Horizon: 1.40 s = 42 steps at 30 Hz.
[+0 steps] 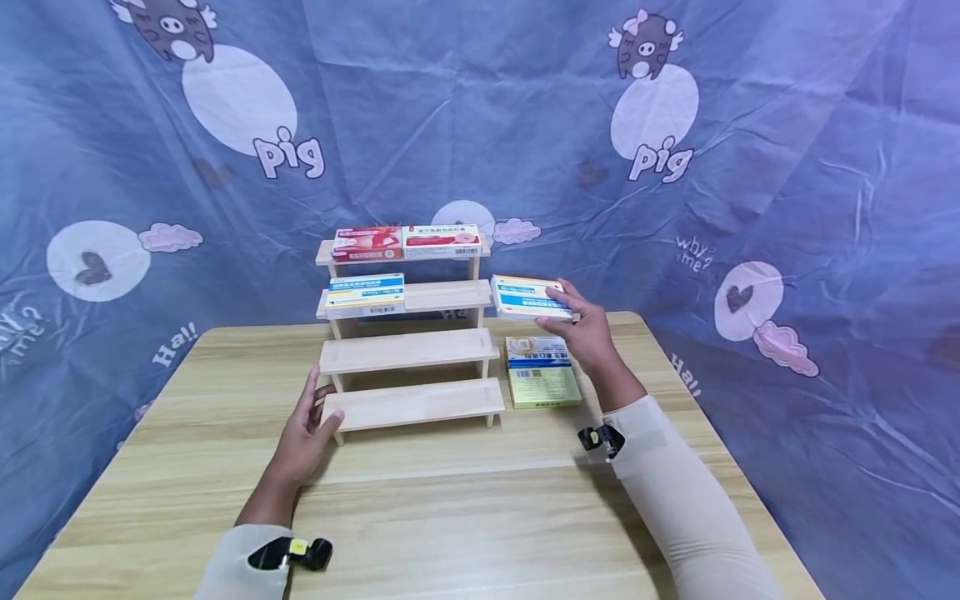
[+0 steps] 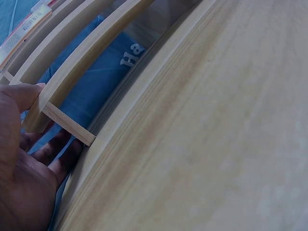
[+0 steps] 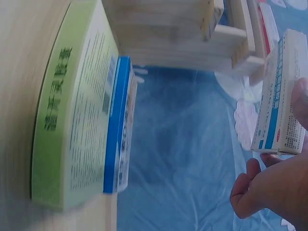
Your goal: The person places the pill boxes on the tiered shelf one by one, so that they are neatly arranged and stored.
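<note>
My right hand (image 1: 592, 329) holds a white, blue and yellow medicine box (image 1: 527, 297) by its right end, in the air just right of the stepped wooden rack (image 1: 408, 350). In the right wrist view that medicine box (image 3: 279, 96) shows at the right, thumb on one side. My left hand (image 1: 303, 433) grips the left end of the rack's lowest shelf. The left wrist view has its thumb on top of the board (image 2: 82, 62) and the fingers around the underside. A similar blue-and-white box (image 1: 365, 293) lies on the left of the second shelf from the top.
On the top shelf lie a red box (image 1: 367, 243) and a white-and-red box (image 1: 441, 241), side by side. Right of the rack, a green-yellow box (image 1: 545, 388) and a blue-and-white box (image 1: 537, 352) rest on the wooden table (image 1: 480, 533). A blue printed cloth (image 1: 465, 108) hangs behind.
</note>
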{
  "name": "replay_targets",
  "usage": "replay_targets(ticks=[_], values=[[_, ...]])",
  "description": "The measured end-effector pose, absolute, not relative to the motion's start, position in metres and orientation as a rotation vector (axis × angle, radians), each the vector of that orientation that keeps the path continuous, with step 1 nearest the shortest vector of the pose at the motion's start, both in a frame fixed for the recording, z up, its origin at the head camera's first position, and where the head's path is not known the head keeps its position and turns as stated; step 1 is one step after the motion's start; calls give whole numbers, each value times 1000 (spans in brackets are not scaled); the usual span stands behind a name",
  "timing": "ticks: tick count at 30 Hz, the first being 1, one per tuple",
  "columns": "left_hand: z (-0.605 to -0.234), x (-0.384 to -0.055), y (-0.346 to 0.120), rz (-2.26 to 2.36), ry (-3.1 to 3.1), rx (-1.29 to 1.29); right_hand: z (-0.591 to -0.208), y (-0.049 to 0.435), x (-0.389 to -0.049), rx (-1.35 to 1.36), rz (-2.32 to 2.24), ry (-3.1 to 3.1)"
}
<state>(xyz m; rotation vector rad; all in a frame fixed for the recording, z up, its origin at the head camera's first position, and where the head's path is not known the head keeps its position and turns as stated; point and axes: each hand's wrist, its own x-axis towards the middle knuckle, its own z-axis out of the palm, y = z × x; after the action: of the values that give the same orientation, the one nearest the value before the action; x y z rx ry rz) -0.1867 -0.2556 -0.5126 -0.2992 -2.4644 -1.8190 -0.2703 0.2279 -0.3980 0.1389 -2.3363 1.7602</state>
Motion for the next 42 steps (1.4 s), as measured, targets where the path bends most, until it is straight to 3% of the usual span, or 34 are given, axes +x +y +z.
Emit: replay_targets(ticks=[42], values=[[-508,-184,-255,-1808,-2496,-252,-394,106,-306,274,1829,-2212]])
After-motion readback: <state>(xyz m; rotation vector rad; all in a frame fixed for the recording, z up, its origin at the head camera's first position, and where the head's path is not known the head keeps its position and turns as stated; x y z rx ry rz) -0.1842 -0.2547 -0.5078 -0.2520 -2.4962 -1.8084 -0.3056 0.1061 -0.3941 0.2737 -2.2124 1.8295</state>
